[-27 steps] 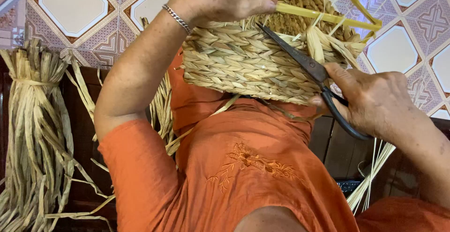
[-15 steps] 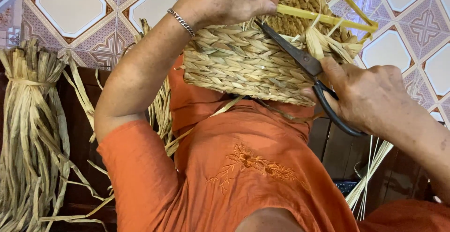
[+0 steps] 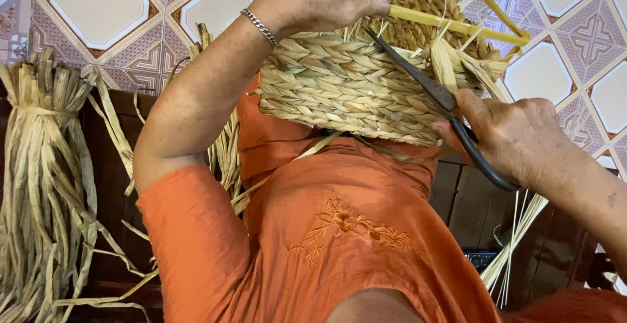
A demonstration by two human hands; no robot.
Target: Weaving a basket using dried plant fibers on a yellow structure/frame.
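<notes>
Fingers of right hand still clenched on scissors, shifted lower; left hand keeps gripping basket.

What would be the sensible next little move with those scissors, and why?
Probably close the scissors on a loose strand. The right hand has the blades open against the woven basket, beside stray ends by the yellow frame, while the left hand steadies the rim.
</notes>
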